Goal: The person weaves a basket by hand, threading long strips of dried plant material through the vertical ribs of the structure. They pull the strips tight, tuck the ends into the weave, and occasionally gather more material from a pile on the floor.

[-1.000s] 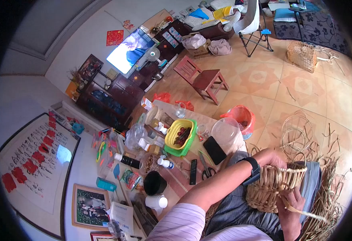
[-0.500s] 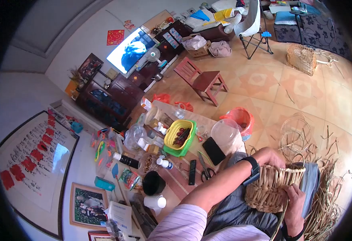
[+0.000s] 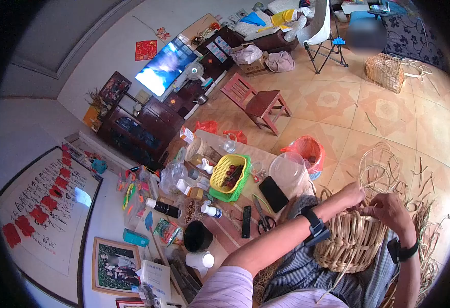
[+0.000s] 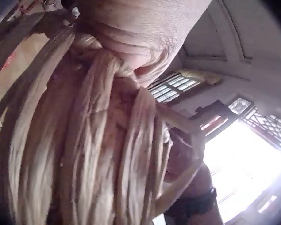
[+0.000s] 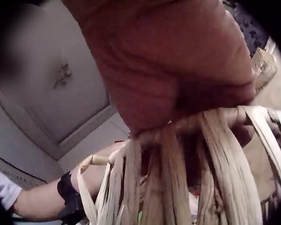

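One woven basket (image 3: 350, 241) on the lap (image 3: 291, 272); right hand (image 3: 392, 211) now up from its side to the rim (image 5: 234, 114), near the left hand (image 3: 355, 194), both grips hidden, cannot tell; work apparently shifts rimward, loose strand (image 3: 332, 285) hanging.

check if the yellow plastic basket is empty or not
Not empty: small, dark red items lie inside the yellow plastic basket in the head view.
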`<state>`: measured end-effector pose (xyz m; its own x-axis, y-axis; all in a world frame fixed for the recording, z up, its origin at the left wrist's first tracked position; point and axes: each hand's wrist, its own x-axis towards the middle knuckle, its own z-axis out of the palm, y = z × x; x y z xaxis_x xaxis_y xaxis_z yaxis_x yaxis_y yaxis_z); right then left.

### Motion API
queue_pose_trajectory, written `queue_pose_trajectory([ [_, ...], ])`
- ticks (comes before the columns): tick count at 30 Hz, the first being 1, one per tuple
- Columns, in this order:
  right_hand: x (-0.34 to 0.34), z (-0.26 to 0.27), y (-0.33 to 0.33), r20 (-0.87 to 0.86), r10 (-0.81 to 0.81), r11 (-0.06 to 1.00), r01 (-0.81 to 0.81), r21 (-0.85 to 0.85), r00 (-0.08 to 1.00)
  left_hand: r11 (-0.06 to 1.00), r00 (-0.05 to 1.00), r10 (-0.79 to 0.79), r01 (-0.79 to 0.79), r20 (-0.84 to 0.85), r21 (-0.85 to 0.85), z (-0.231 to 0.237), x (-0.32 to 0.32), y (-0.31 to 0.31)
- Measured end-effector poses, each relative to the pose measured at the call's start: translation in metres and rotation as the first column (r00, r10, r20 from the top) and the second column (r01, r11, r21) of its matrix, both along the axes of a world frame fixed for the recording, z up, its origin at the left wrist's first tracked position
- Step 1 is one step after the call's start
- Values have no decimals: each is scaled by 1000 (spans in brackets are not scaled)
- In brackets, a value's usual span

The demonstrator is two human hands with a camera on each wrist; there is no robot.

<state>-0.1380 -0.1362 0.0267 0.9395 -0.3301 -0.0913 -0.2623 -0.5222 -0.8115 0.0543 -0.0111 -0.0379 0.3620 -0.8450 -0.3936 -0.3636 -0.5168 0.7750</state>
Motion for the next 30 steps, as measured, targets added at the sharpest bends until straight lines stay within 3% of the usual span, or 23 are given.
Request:
queue_pose_trajectory([
  [2, 13, 6, -8, -146, 127, 980, -102, 169, 981, 989, 983, 142, -147, -116, -35, 3, 1, 2],
  [3, 20, -2, -13, -171, 187, 978, -167, 125, 967, 975, 964, 210, -219, -166, -38, -6, 1, 3],
  [5, 32, -33, -22, -263, 269, 962, -271, 32, 927, 958, 927, 170, -235, -334, -165, -31, 7, 11],
  [7, 28, -44, -27, -1, 311, 946, -309, 98, 950, 925, 782, 223, -359, -583, -128, -11, 0, 19],
  [8, 32, -18, -18, -111, 213, 948, -233, -216, 971, 899, 660, 280, -436, -697, -52, 16, -5, 26],
  [9, 41, -56, -24, 52, -52, 931, 67, -359, 997, 869, 590, 271, -490, -760, -71, 9, 1, 27],
  [11, 45, -47, -38, 189, -115, 849, 195, -490, 975, 897, 584, 136, -416, -800, -151, 32, -2, 30],
  [12, 51, -62, -49, 258, -186, 771, 304, -559, 948, 893, 599, 134, -419, -789, -166, 36, -4, 31],
  [15, 50, -79, -74, 358, -225, 732, 400, -552, 906, 898, 560, 171, -428, -810, -106, 41, -3, 35],
  [17, 37, -88, -97, 381, -129, 670, 364, -647, 915, 891, 571, 237, -451, -786, -59, 40, -2, 35],
  [19, 26, -60, -89, 474, -113, 717, 402, -570, 873, 941, 641, 173, -331, -747, -66, 24, 13, 38],
  [22, -9, 0, -55, 350, -175, 921, 279, -272, 920, 925, 730, 330, -377, -599, 51, 71, -7, 31],
  [23, -21, 6, -40, 331, -192, 940, 270, -208, 924, 942, 800, 299, -333, -520, 30, 77, -9, 32],
  [25, -48, 6, -7, 341, -204, 970, 236, -55, 918, 971, 910, 227, -240, -346, 4, 86, -10, 40],
  [27, -73, 9, 32, 272, -284, 955, 247, 162, 919, 994, 978, -4, 26, -209, 102, 107, -13, 50],
  [29, -89, -6, 63, 221, -333, 916, 259, 306, 917, 934, 966, -245, 259, -87, 245, 129, -25, 53],
  [30, -92, -13, 75, 213, -352, 899, 266, 349, 911, 914, 948, -312, 278, 71, 294, 147, -36, 52],
])
